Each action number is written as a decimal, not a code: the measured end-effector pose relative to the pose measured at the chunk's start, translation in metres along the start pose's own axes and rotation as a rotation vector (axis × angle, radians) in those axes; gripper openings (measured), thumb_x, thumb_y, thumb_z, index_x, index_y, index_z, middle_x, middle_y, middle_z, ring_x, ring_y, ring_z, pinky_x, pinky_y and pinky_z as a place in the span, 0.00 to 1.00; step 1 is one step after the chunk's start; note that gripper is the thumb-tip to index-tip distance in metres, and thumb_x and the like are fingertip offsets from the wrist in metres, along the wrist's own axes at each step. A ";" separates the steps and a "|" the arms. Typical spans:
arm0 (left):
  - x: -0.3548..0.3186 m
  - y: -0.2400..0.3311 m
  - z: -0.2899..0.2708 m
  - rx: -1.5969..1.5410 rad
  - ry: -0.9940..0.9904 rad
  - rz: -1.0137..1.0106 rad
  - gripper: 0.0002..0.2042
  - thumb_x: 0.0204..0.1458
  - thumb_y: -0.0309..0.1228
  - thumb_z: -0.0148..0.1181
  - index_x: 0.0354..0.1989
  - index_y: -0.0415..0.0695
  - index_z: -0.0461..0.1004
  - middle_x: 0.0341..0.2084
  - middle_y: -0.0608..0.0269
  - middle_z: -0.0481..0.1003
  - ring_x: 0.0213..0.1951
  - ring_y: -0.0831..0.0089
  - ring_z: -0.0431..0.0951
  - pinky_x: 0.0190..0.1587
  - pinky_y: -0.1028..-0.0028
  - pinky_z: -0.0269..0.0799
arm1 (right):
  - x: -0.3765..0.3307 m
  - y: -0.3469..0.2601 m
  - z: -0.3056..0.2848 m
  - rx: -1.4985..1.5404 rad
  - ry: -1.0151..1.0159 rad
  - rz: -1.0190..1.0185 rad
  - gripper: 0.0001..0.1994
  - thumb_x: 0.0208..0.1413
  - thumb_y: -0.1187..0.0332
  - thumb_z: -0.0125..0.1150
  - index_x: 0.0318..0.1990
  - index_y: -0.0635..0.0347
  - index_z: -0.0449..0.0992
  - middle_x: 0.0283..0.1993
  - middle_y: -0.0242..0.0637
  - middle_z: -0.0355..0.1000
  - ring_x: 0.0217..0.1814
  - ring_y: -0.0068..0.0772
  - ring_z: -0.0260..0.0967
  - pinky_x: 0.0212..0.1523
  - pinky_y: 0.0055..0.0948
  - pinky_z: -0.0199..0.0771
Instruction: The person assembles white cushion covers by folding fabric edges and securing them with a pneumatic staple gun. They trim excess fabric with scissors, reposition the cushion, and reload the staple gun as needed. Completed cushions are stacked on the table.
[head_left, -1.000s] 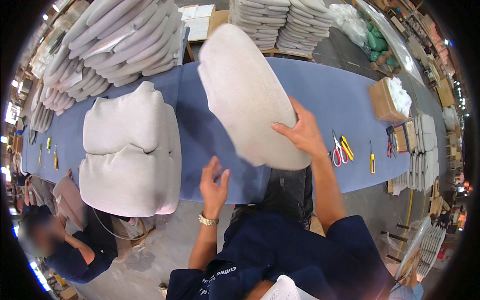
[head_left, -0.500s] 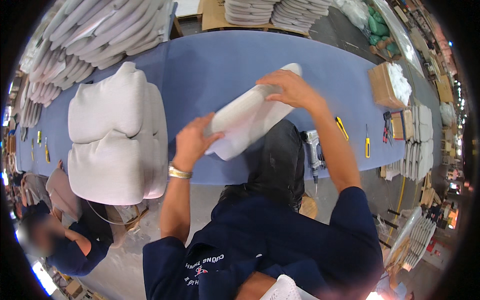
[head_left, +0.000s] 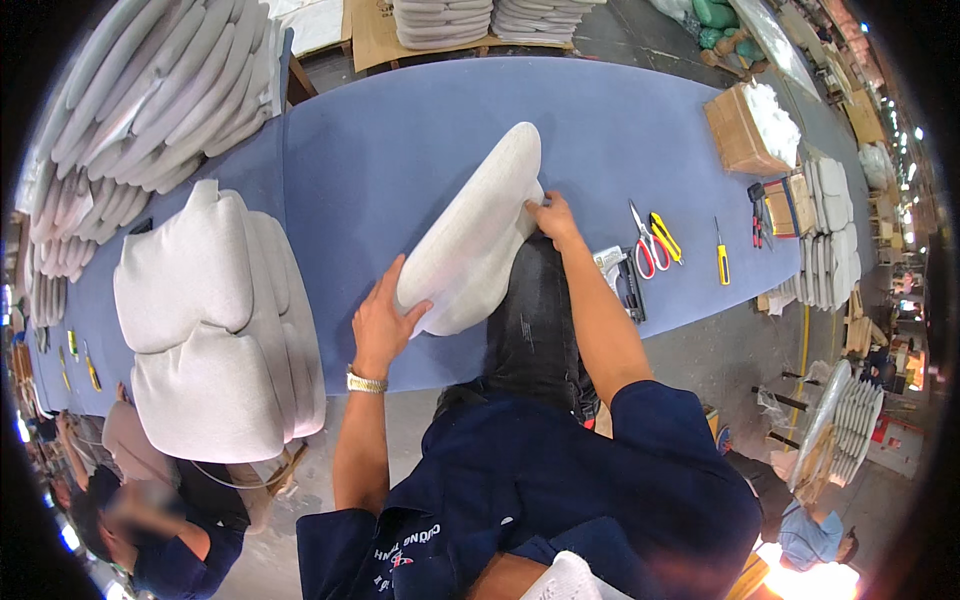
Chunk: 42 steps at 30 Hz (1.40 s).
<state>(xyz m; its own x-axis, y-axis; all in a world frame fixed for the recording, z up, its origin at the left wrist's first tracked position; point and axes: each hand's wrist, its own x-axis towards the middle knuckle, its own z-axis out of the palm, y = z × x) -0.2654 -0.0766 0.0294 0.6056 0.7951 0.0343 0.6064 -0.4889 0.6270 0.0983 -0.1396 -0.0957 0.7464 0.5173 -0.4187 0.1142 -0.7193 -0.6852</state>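
A light grey padded cushion (head_left: 470,235) stands tilted on its edge over the blue-covered table (head_left: 400,110), partly against my raised dark-trousered leg (head_left: 530,320). My left hand (head_left: 380,320) grips its lower left end, thumb on the near side. At the right side, my right hand (head_left: 552,217) holds the cushion's edge between thumb and fingers. Beside my right forearm lies a metal air tool (head_left: 620,280), partly hidden by the arm. Red-handled scissors (head_left: 650,255) and a yellow utility knife (head_left: 664,235) are just to its right.
Stacked grey cushions (head_left: 200,290) stand left, with a taller pile (head_left: 160,90) behind. On the right are a yellow screwdriver (head_left: 722,255), pliers (head_left: 758,215), a cardboard box (head_left: 735,130) with white filling, and more cushions (head_left: 830,240). A co-worker (head_left: 150,520) is at lower left.
The cushion has turned more upright, its far end swinging left. My right hand has moved from its top to its right edge. The scissors have come into sight beside my right arm.
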 end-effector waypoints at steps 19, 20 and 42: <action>-0.008 0.078 -0.002 0.083 -0.247 -0.147 0.46 0.54 0.45 0.69 0.78 0.49 0.49 0.50 0.44 0.77 0.41 0.45 0.83 0.37 0.53 0.80 | -0.025 -0.052 0.013 0.618 -0.163 0.209 0.20 0.67 0.65 0.52 0.59 0.71 0.74 0.54 0.50 0.77 0.53 0.45 0.77 0.55 0.44 0.76; -0.001 0.080 0.000 0.061 -0.261 -0.121 0.46 0.55 0.45 0.68 0.78 0.48 0.48 0.52 0.43 0.76 0.43 0.44 0.83 0.38 0.53 0.80 | -0.029 -0.060 0.019 0.709 -0.111 0.255 0.21 0.68 0.63 0.53 0.59 0.71 0.75 0.54 0.50 0.77 0.53 0.44 0.77 0.54 0.43 0.76; 0.206 0.089 0.097 -0.125 -0.344 0.019 0.42 0.62 0.45 0.59 0.73 0.26 0.47 0.66 0.24 0.62 0.64 0.32 0.68 0.66 0.53 0.66 | -0.007 -0.044 0.069 0.284 0.282 0.243 0.31 0.69 0.46 0.47 0.48 0.72 0.82 0.45 0.66 0.79 0.52 0.70 0.76 0.55 0.55 0.72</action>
<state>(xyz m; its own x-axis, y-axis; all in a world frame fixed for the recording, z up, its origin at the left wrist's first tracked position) -0.0369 0.0090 0.0163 0.7672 0.6082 -0.2036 0.5385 -0.4383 0.7197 0.0434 -0.0794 -0.1034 0.8829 0.1754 -0.4356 -0.2402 -0.6283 -0.7399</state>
